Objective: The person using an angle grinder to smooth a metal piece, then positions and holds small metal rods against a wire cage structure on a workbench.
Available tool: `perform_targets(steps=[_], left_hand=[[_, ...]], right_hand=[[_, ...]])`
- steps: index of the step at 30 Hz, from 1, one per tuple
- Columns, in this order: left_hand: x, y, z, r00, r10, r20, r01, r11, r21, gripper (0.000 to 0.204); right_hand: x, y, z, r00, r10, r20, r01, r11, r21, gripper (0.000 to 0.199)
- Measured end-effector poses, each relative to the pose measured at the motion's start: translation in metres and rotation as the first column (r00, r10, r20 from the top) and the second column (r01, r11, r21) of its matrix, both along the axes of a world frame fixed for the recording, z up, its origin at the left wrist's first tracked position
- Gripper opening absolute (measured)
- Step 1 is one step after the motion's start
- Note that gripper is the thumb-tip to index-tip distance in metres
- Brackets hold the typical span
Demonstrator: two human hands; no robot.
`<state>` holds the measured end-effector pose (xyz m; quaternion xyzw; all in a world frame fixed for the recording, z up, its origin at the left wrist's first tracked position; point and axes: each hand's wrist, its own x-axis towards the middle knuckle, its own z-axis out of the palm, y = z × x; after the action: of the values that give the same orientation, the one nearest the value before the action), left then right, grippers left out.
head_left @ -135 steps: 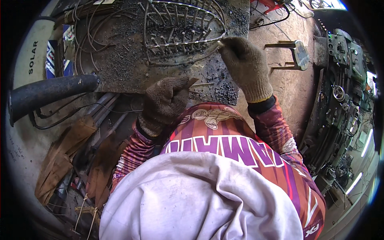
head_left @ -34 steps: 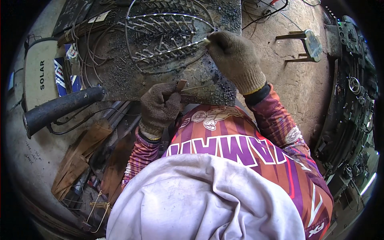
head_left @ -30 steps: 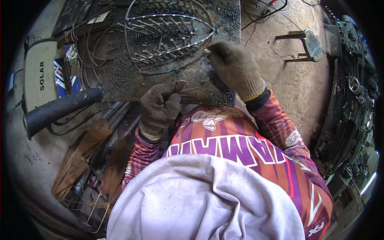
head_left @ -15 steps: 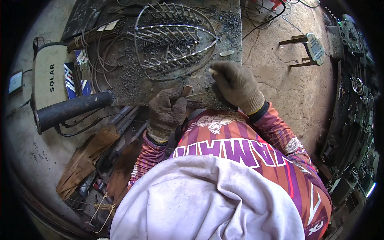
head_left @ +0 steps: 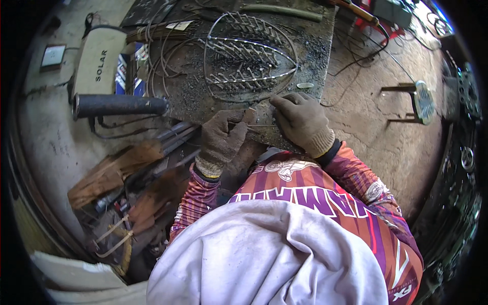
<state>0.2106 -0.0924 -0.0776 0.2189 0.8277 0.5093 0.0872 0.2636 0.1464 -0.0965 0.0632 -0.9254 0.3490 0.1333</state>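
Two gloved hands, left hand point(head_left: 222, 137) and right hand point(head_left: 301, 121), pinch a thin wire rod point(head_left: 262, 125) between pressed fingers, steadying it on the sooty worktop point(head_left: 193, 96).

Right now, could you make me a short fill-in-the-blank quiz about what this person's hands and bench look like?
1. Both hands wear knitted work ____.
2. The left hand and right hand meet over a thin metal ____ at the bench's near edge.
3. The oval wire frame lies on the dark metal ____.
4. The black cylinder sticks out on the person's ____ side.

Missing words: gloves; rod; bench; left
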Motion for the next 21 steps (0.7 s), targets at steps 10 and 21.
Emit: perform_targets(steps=[10, 21], left_hand=[[0.091, 0.014, 0.002, 0.845, 0.522, 0.118, -0.515, 0.853, -0.088, 0.02], [0.147, 0.038, -0.008, 0.736, 0.618, 0.277, -0.663, 0.741, 0.109, 0.02]], right_hand=[[-0.014, 0.071, 0.004, 0.983, 0.112, -0.148, -0.104, 0.993, 0.059, 0.032], [-0.039, 0.108, 0.007, 0.972, 0.225, 0.071, -0.236, 0.913, 0.333, 0.024]])
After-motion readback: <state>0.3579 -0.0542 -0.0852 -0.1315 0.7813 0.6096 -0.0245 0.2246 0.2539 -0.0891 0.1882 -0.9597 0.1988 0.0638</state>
